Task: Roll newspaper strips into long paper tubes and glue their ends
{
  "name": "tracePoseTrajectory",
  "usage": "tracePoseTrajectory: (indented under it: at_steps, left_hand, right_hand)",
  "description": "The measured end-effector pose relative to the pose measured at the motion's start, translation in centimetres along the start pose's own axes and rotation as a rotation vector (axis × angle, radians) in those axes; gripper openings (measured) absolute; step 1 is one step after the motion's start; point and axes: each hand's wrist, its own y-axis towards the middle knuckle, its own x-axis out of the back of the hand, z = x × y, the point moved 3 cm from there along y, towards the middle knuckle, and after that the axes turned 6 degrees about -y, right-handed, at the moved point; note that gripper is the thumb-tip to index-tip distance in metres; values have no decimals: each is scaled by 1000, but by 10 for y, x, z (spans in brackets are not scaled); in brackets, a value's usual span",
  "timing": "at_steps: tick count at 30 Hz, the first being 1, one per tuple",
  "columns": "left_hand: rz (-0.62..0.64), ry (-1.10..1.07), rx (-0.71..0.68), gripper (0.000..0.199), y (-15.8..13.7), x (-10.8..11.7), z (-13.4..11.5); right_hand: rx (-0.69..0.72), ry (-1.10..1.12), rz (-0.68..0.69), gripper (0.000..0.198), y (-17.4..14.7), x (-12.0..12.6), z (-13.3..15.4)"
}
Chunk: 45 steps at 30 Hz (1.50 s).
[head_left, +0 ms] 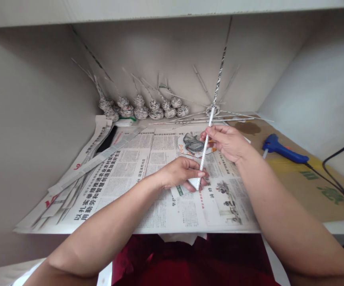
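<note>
A long, thin rolled paper tube slants upward in front of me, white below and speckled with newsprint above. My left hand pinches its lower end, where a white flap of paper widens out between the fingers. Higher on the tube, the thumb and fingers of my right hand are closed around it. Beneath my left hand, a bit of paper with green print shows. An oval card bearing a dark grey lump lies behind the hands, partly covered by the right fingers.
Newspaper sheets cover the table, with cut strips at left. Several woven gourd shapes line the back wall. Thin paper sticks lie behind. A blue glue gun rests on cardboard, its black cord at right.
</note>
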Motion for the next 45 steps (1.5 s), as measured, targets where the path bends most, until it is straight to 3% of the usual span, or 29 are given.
tracePoseTrajectory:
  at_steps: [5,11,16,21,27,32,37,43,45]
  left_hand:
    - [9,9,-16,33,1,0,1]
    - [12,0,6,34,1,1,2]
    - [19,4,11,34,1,1,2]
    - [24,3,21,34,1,0,2]
    - [18,5,48,34,2,1,4]
    - [19,6,25,33,2,3,5]
    - [9,11,23,31,2,3,5]
    - [10,2,21,33,4,6,7]
    - [4,3,20,33,4,7,7]
  right_hand:
    - [14,-9,142,31,-1,-4,2]
    - [29,-26,-68,28,3,4,-2]
    - [26,-17,110,31,0,-1,1]
    - [25,-8,-79,28,3,6,-1]
    - [11,0,91,32,2,4,-1]
    - [28,-44,-129,33,4,10,-1]
    - [45,-48,57,30,0,7,4]
    - [82,-10,-162,29,5,16,3]
    - [80,-2,-172,31,6,17,3]
